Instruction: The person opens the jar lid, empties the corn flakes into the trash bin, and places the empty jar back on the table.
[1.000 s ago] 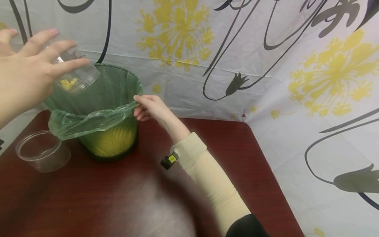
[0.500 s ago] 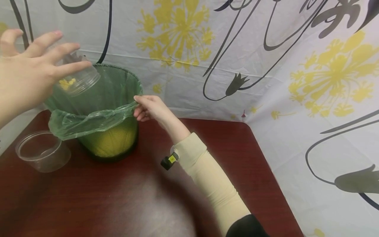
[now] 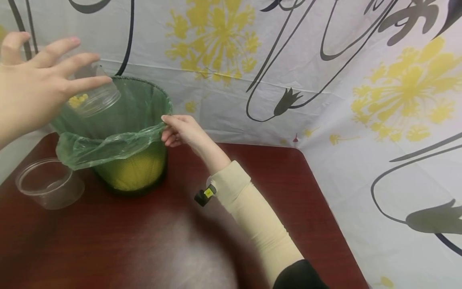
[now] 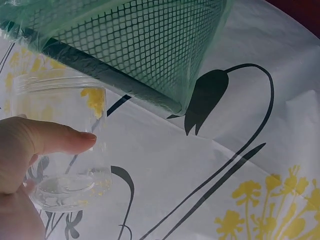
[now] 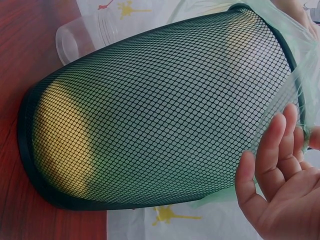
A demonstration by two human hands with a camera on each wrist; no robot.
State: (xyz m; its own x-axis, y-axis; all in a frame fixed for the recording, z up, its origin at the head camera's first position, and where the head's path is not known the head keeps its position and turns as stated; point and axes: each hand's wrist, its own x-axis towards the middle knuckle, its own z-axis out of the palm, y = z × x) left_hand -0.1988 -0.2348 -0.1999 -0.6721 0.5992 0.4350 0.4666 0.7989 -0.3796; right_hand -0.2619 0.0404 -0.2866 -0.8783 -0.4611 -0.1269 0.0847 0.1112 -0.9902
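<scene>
My left hand point(image 3: 43, 76) holds a clear plastic container point(image 3: 94, 98) tipped on its side over the mouth of a black mesh bin point(image 3: 133, 170). The thumb point(image 4: 55, 137) presses on the container's wall point(image 4: 65, 145). A few yellow bits point(image 3: 77, 100) lie inside the container near its opening. A green plastic liner point(image 3: 104, 146) is folded over the bin's rim. My right hand point(image 3: 178, 130) pinches the liner and rim on the bin's right side, thumb on top. Its fingers point(image 5: 272, 150) lie against the mesh point(image 5: 160, 115).
A second clear container point(image 3: 48, 188) stands upright and open on the dark red table point(image 3: 144, 241), left of the bin. A white sheet with yellow flowers and black lines point(image 3: 325, 80) hangs behind and right of the table.
My left hand and the tipped container have shifted slightly up and to the left over the bin. The yellow bits remain inside. The right hand keeps its hold on the rim.
</scene>
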